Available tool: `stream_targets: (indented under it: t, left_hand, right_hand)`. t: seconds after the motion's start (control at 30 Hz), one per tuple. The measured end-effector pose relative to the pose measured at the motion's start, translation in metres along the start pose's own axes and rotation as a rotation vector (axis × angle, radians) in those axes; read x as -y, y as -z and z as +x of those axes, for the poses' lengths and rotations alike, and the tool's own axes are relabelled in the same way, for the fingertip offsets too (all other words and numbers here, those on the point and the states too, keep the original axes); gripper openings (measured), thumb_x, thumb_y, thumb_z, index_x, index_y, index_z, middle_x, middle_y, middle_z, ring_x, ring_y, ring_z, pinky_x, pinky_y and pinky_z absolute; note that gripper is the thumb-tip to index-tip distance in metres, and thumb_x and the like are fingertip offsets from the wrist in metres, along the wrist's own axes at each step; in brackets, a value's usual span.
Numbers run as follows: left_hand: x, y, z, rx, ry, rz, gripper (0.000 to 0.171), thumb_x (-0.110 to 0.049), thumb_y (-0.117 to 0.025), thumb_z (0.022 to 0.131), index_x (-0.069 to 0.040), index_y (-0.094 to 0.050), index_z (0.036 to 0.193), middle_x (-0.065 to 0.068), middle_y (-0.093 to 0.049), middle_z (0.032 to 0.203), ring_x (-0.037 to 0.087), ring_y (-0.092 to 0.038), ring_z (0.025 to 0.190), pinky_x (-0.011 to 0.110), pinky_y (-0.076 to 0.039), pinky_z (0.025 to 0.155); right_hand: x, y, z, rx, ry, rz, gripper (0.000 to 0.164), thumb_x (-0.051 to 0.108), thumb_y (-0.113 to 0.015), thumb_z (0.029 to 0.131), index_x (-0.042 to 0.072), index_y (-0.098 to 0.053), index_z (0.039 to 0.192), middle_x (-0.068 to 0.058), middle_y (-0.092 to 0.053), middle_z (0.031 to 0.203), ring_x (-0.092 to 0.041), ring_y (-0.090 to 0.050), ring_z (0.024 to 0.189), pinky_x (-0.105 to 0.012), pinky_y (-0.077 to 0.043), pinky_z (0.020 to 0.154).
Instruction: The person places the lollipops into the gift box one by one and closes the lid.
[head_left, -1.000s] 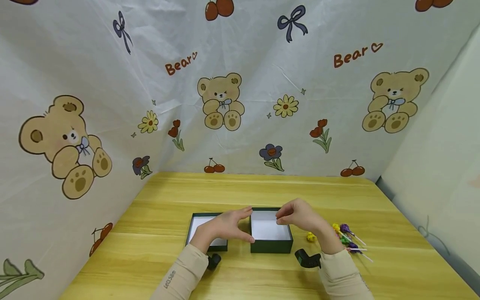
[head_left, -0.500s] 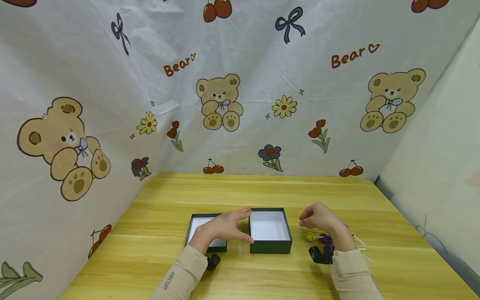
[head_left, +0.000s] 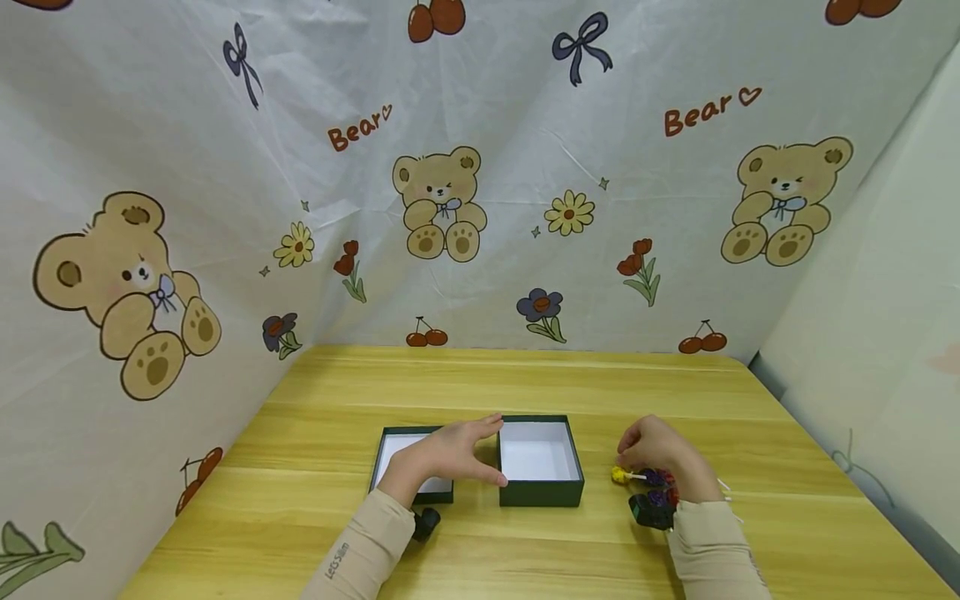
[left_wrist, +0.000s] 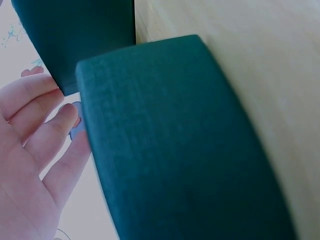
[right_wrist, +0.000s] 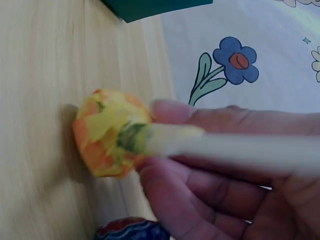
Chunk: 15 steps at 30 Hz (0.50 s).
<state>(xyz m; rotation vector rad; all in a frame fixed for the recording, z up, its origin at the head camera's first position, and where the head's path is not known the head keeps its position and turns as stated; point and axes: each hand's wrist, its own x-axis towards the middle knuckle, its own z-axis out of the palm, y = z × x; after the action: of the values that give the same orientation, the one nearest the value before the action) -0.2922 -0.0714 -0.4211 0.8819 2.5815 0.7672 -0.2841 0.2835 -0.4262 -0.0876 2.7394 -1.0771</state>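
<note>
One yellow-wrapped lollipop [right_wrist: 107,130], right of deep green box [head_left: 540,494], head end boxward, stick away | Right hand [head_left: 660,446]: nearer, over lollipop, fingers narrow (grip cannot be told) | Left hand [head_left: 447,454]: wide, at box's left wall

A whitish sheet [head_left: 495,300] is hanging behind the desk [head_left: 480,550] and wrapping around its left side, faint creases running across it. Printed teddy bears [head_left: 438,204] are sitting across the cloth, dark bows [head_left: 581,46] and red "Bear" lettering [head_left: 701,115] are showing above them, and flowers [head_left: 569,212] and cherries [head_left: 427,337] are filling the gaps. The desk is showing yellowish wood grain. On the right, a plainer pale surface [head_left: 885,317] is rising, and a thin cord [head_left: 870,477] is trailing near the desk's edge. Soft light is gleaming on the sheet.
</note>
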Motion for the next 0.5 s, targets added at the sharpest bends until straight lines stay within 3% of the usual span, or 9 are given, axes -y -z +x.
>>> stream_targets:
  t: [0.5]
  left_hand:
    - [-0.0036,0.0014,-0.0015,-0.002,-0.004,0.011,0.097,-0.055,-0.076,0.083,-0.014,-0.031,0.159,-0.003,-0.020,0.168,0.027,-0.026,0.153,0.049,-0.033,0.120]
  right_hand:
    - [0.0022,0.0040,-0.0082,0.164,0.012,-0.008,0.012,0.006,-0.080,0.081,-0.001,-0.070,0.081,-0.005,-0.068,0.074,-0.018,-0.065,0.068,-0.036,-0.058,0.066]
